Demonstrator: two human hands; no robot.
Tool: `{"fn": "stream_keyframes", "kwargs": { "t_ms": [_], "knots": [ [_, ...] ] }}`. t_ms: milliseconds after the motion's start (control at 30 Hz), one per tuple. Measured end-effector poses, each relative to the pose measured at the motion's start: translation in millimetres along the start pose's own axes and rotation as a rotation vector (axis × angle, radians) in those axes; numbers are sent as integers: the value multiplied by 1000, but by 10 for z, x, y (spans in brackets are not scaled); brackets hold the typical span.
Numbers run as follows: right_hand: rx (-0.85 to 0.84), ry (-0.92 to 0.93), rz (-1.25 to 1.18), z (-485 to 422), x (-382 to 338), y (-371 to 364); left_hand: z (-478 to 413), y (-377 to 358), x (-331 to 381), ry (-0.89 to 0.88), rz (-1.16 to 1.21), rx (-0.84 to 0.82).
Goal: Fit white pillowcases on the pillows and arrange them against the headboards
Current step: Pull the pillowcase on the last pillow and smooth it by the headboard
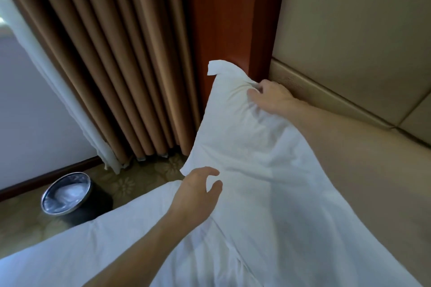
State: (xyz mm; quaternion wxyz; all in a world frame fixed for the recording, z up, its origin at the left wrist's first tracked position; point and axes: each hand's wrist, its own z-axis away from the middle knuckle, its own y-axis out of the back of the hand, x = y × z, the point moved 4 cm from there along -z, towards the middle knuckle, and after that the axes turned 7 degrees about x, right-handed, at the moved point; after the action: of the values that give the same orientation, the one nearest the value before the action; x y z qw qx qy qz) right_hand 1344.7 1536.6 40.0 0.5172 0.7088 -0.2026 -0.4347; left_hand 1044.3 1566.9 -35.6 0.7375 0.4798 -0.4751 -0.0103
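Observation:
A pillow in a white pillowcase (238, 137) stands tilted in the middle of the view, its top corner by the red wooden post. My right hand (270, 96) grips the pillow's upper edge next to the padded beige headboard (349, 42), bunching the cloth. At the pillow's lower left corner my left hand (198, 190) hovers with relaxed, slightly spread fingers, holding nothing. The white bed sheet (105, 247) lies under both arms.
Brown curtains (112, 53) hang at the left beside a red wooden post (228, 18). A lined metal-rimmed waste bin (67, 193) stands on the patterned carpet (144, 177) beside the bed. A white sheer curtain (77, 123) hangs further left.

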Motion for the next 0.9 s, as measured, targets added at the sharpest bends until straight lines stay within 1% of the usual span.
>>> {"fn": "stream_keyframes", "kwargs": {
  "t_ms": [67,100,133,167,200,267,333,367,400,467,500,533,567,633,700,733,767,833,900],
  "knots": [
    [-169,-248,-186,89,84,-97,-3,73,-33,1,-5,4],
    [-240,-302,-216,142,107,-120,-5,103,-36,-6,-6,9],
    [-250,-303,-212,163,121,-109,-14,122,-28,-14,-7,16],
    [-194,-256,-182,164,128,-57,-34,133,-3,-21,-11,23],
    [-91,-169,-132,170,132,23,-51,133,32,-31,-17,29],
    [105,57,-7,292,65,279,-98,95,117,-71,-28,47],
    [198,286,124,574,20,504,-133,-18,247,-136,-33,62],
    [201,385,208,773,47,583,-134,-97,352,-180,-30,70],
    [165,478,304,1014,128,613,-117,-193,481,-230,-28,76],
    [3,609,495,1518,473,522,-50,-405,801,-330,-26,85],
    [-96,641,598,1746,738,472,-3,-522,972,-363,-13,81],
    [-148,659,682,1935,979,499,49,-639,1130,-385,8,66],
    [-141,672,716,2090,1162,614,112,-768,1263,-398,36,33],
    [-59,610,723,2354,1324,980,266,-995,1455,-385,87,-49],
    [33,565,778,2681,1295,1282,450,-1130,1556,-351,124,-93],
    [44,563,778,2858,1293,1378,564,-1159,1601,-337,138,-109],
    [25,568,755,3006,1319,1447,669,-1163,1644,-334,145,-124],
    [-71,510,690,3211,1451,1549,866,-1127,1717,-358,127,-166],
    [-86,458,562,3309,1541,1648,1023,-1035,1808,-408,80,-207]
  ]
}}
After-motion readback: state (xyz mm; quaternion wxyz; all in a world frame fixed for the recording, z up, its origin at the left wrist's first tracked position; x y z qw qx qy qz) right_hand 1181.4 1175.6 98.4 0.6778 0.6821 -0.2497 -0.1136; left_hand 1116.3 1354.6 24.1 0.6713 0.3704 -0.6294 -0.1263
